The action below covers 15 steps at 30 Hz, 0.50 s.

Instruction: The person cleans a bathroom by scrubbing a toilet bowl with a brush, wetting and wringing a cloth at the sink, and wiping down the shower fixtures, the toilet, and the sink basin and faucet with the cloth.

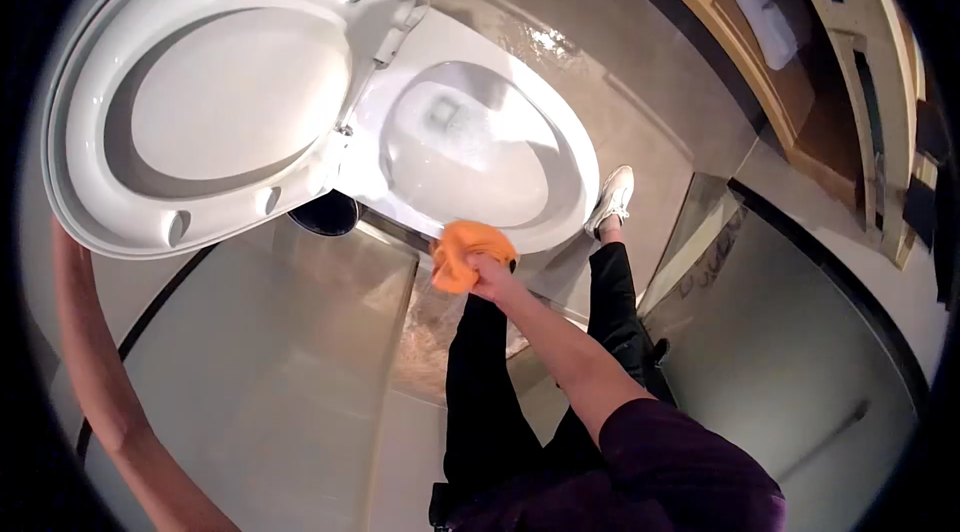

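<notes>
An orange cloth (458, 250) is bunched in my right hand (490, 277), its fingers closed around it. The cloth is at the near side of the white toilet bowl (575, 162); whether it touches the rim I cannot tell. The toilet seat (85, 122) and lid (240, 97) stand raised on the left. My left forearm (100, 362) reaches up along the left side to the edge of the raised seat and lid. Behind them the left hand is hidden, so its fingers do not show. Some water lies in the bottom of the bowl.
A dark round bin (328, 213) stands beside the toilet, under the raised seat. Glass panels (270, 332) rise at the left and right. A wooden shelf unit (800, 122) with folded white towels (762, 22) is at upper right. Beyond the bowl, the floor (560, 37) looks wet.
</notes>
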### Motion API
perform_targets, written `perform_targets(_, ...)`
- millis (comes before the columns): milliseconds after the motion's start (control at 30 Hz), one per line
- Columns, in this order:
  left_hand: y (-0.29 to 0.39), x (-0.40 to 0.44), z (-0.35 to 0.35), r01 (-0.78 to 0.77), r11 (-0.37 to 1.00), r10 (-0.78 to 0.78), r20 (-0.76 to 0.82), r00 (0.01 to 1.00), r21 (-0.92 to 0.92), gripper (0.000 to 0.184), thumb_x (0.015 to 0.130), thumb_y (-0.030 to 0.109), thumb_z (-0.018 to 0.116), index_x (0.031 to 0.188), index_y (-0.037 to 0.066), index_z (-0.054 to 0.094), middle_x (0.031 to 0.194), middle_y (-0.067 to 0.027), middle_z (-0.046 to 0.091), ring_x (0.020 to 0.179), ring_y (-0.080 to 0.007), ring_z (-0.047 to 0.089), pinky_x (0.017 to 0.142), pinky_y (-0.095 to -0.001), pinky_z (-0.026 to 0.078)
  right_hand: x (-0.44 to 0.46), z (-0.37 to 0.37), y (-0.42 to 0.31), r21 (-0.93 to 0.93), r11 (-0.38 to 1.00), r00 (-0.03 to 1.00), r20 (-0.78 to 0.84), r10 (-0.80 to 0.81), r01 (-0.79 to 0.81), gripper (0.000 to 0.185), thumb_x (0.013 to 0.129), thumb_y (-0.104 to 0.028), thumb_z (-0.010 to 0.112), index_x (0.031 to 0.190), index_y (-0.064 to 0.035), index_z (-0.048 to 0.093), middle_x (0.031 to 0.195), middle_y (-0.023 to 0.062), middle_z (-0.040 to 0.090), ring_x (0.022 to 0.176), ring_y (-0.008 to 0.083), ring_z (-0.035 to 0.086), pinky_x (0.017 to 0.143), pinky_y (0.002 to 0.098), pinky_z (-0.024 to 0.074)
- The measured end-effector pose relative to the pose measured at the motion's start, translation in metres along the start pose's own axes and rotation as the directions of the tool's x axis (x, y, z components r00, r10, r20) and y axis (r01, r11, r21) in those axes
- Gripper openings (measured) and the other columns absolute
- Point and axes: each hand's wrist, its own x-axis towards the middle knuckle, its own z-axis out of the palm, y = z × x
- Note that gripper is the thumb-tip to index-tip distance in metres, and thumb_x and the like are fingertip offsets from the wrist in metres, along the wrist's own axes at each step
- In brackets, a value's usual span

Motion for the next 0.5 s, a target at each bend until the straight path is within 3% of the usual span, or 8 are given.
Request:
perform_targets(33,-0.001,-0.001,-0.001,-0.001,1.000,0.001,-0.010,1.000,0.015,0.025,0.100,0.029,0.061,0.111,0.007,0.060,0.098,-0.0079,0.063,0.085,-0.0191,0.061,0.082,-0.0329,0.054,-0.001,0.005,0.003,-0.197,0.980,0.984,0.170,0.059,-0.025,0.035,0.092,-0.016,0.072,0.123,-0.0063,0.060,0.116,0.0062,0.067,0.111,0.0226,0.064,0.101,0.0469,0.0519)
perform_targets(67,-0.002,-0.001,-0.003,0.000,1.000,0.001,-0.021,1.000,0.026,0.025,0.100,0.029,0.061,0.110,0.007,0.059,0.097,-0.0076,0.062,0.085,-0.0189,0.060,0.082,-0.0327,0.053,-0.008,0.008,-0.001,-0.191,0.981,0.982,0.181,0.050,-0.015,0.035,0.092,-0.016,0.072,0.123,-0.0063,0.060,0.116,0.0062,0.067,0.111,0.0226,0.064,0.101,0.0469,0.0519)
perform_targets(100,-0.003,-0.002,-0.006,-0.002,0.999,0.003,-0.030,1.000,0.036,0.024,0.100,0.028,0.061,0.110,0.007,0.059,0.097,-0.0073,0.062,0.084,-0.0187,0.060,0.082,-0.0326,0.053,-0.029,0.021,-0.015,-0.556,0.827,0.994,0.005,0.109,-0.088,0.038,0.090,-0.011,0.071,0.125,-0.0032,0.059,0.115,0.0090,0.067,0.108,0.0232,0.065,0.096,0.0427,0.0546)
perform_targets(167,-0.003,-0.003,-0.010,0.001,0.999,0.001,-0.043,0.999,0.052,0.023,0.100,0.027,0.061,0.110,0.006,0.058,0.096,-0.0067,0.061,0.084,-0.0183,0.059,0.082,-0.0323,0.053,-0.041,-0.009,-0.024,-0.755,0.590,0.953,-0.285,0.099,-0.287,0.043,0.087,-0.004,0.070,0.128,0.0000,0.057,0.114,0.0122,0.067,0.105,0.0244,0.067,0.090,0.0387,0.0574)
perform_targets(333,-0.010,-0.002,-0.018,-0.002,0.994,0.009,-0.070,0.998,0.110,0.021,0.100,0.025,0.061,0.109,0.006,0.057,0.095,-0.0051,0.059,0.084,-0.0173,0.058,0.081,-0.0315,0.051,-0.056,-0.067,-0.043,-0.550,0.790,0.895,-0.446,-0.006,-0.269,0.043,0.085,0.003,0.066,0.127,0.0016,0.056,0.115,0.0148,0.066,0.105,0.0278,0.067,0.091,0.0400,0.0570)
perform_targets(400,-0.019,0.004,-0.020,-0.014,0.994,0.023,-0.079,0.997,0.111,0.020,0.100,0.024,0.061,0.108,0.006,0.056,0.094,-0.0044,0.059,0.084,-0.0169,0.057,0.081,-0.0312,0.051,-0.038,-0.091,-0.075,-0.248,0.969,0.999,-0.034,0.010,-0.018,0.046,0.085,0.006,0.062,0.130,0.0019,0.053,0.119,0.0158,0.063,0.103,0.0305,0.067,0.090,0.0417,0.0577)
perform_targets(433,-0.024,0.005,-0.023,-0.012,0.994,0.022,-0.093,0.995,0.107,0.019,0.100,0.023,0.061,0.108,0.006,0.056,0.094,-0.0041,0.058,0.083,-0.0166,0.057,0.081,-0.0311,0.051,-0.036,-0.080,-0.094,-0.160,0.987,0.992,-0.123,-0.023,0.003,0.054,0.084,0.010,0.058,0.135,0.0014,0.047,0.123,0.0158,0.060,0.102,0.0328,0.068,0.087,0.0442,0.0589)
perform_targets(500,-0.029,0.007,-0.026,-0.005,0.993,0.019,-0.114,0.993,0.122,0.018,0.101,0.022,0.061,0.108,0.006,0.055,0.093,-0.0034,0.058,0.083,-0.0162,0.056,0.080,-0.0308,0.050,-0.004,-0.131,-0.122,-0.287,0.929,0.971,-0.122,0.207,-0.234,0.053,0.080,0.012,0.055,0.132,0.0045,0.055,0.118,0.0153,0.067,0.106,0.0329,0.068,0.086,0.0418,0.0606)
